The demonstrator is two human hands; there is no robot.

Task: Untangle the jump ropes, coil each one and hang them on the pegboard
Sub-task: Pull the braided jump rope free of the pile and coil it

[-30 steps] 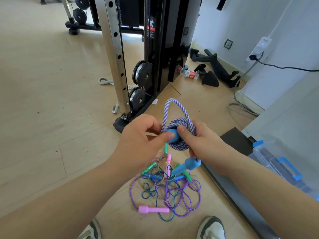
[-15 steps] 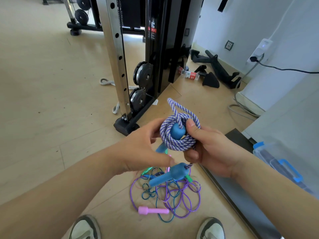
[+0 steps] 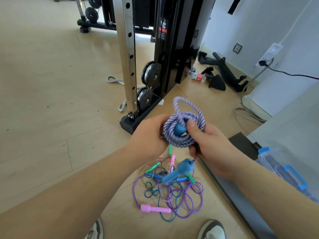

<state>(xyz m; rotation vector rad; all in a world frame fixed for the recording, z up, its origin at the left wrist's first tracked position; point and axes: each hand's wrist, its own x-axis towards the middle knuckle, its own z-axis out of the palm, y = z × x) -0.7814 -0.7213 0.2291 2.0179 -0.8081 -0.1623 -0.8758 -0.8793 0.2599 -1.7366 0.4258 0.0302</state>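
A purple-and-white braided jump rope [image 3: 179, 140] is wound into a tight coil held at chest height. One loop of it sticks up above the coil. My right hand [image 3: 208, 149] grips the coil, thumb pressed on its front beside a blue handle end [image 3: 179, 130] poking through the middle. My left hand [image 3: 148, 135] holds the coil's left side, its fingertips hidden behind the rope. The rope's second blue handle [image 3: 177, 171] dangles below my right hand. On the floor underneath lies a tangle of thin purple and teal ropes [image 3: 172, 192] with a pink handle [image 3: 153, 208] and green handles.
A steel gym rack post [image 3: 127, 54] with black weight plates [image 3: 150, 73] stands just beyond my hands. A dark mat edge [image 3: 224, 187] and a clear bin with blue clips [image 3: 283, 168] lie to the right. My shoes [image 3: 212, 230] flank the tangle. No pegboard is in view.
My left hand has come back up from below the coil to its left side. The loop on top has opened wider, and the dangling blue handle hangs lower and freer.
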